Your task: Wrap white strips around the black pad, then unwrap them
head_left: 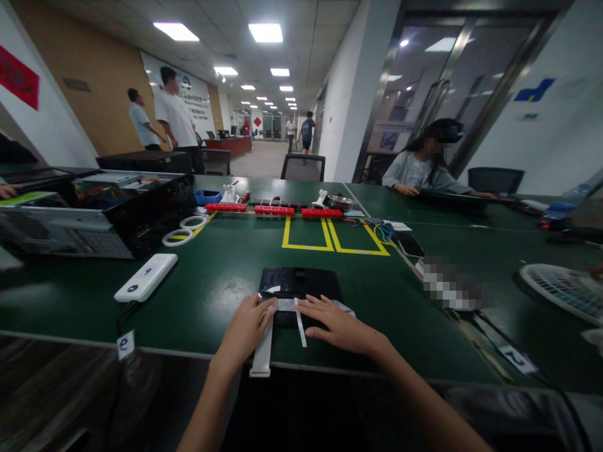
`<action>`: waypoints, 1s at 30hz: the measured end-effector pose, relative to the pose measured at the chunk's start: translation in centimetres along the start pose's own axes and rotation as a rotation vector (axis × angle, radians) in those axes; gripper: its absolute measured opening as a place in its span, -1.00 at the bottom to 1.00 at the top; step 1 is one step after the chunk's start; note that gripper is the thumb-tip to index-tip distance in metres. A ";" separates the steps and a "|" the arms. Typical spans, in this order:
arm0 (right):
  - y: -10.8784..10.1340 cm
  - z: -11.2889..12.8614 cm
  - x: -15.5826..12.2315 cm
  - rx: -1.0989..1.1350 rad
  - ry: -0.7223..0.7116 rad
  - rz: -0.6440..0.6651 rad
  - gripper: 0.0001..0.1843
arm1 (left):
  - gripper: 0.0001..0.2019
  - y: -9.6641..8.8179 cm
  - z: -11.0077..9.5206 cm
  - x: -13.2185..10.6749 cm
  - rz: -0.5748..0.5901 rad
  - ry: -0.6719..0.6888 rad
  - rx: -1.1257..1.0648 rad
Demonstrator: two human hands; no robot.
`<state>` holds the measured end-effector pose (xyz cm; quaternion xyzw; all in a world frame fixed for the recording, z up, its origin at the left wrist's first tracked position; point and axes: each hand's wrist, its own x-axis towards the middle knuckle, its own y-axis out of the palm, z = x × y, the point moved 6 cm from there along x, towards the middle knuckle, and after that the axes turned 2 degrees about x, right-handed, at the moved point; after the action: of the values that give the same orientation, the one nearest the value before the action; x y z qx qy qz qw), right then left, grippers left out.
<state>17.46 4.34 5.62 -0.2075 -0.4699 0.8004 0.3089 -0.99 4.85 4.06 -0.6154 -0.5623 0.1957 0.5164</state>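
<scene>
A black flat panel (325,282) lies on the green table in front of me, with a whitish strip (285,305) running across it. My left hand (247,321) rests at the panel's left side, fingers stretched out and thumb touching the strip's left end. My right hand (332,323) lies nearly flat on the right part of the panel and strip, fingers spread. A white flat ribbon cable (262,353) hangs from beside my left hand over the table edge, with a connector at its end. A narrow white strip (301,330) points toward me between the hands.
An opened computer case (108,220) stands left, near white rings (178,237) and a white power bank (146,278). Red racks (274,210) line the back, behind yellow tape outlines (308,247). A phone (409,244) and white basket (563,289) lie right. A person (431,163) sits across.
</scene>
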 end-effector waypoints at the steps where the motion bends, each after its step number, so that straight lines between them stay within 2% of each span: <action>1: -0.5 0.1 0.1 0.024 0.004 -0.036 -0.45 | -0.67 -0.2 0.8 0.0 -0.019 -0.019 -0.039; 5: -2.5 0.7 0.7 0.026 -0.012 -0.205 -0.56 | -0.66 -1.0 3.8 -0.5 -0.141 -0.099 -0.087; 9: -2.1 1.3 2.4 -0.148 -0.051 -0.276 -0.61 | -0.67 -1.1 5.3 -1.3 -0.234 -0.138 -0.072; 12: -0.5 1.8 4.2 -0.295 -0.067 -0.255 -0.59 | -0.66 -0.6 5.5 -1.8 -0.231 -0.136 -0.065; 16: 1.8 2.1 5.9 -0.408 -0.064 -0.149 -0.54 | -0.67 -0.4 5.6 -2.1 -0.227 -0.141 -0.053; 20: 2.1 1.7 6.0 -0.396 -0.056 -0.105 -0.53 | -0.68 -0.5 5.5 -2.1 -0.226 -0.136 -0.058; 25: 0.7 -0.6 4.1 -0.305 -0.033 -0.033 -0.51 | -0.68 -0.6 5.4 -2.1 -0.213 -0.132 -0.077; 30: -1.6 -5.4 0.3 -0.146 0.029 0.020 -0.50 | -0.68 -0.7 5.4 -2.2 -0.216 -0.127 -0.081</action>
<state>21.10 8.51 4.51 -0.2457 -0.5206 0.7639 0.2917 -6.39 5.01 1.77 -0.5580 -0.6643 0.1546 0.4727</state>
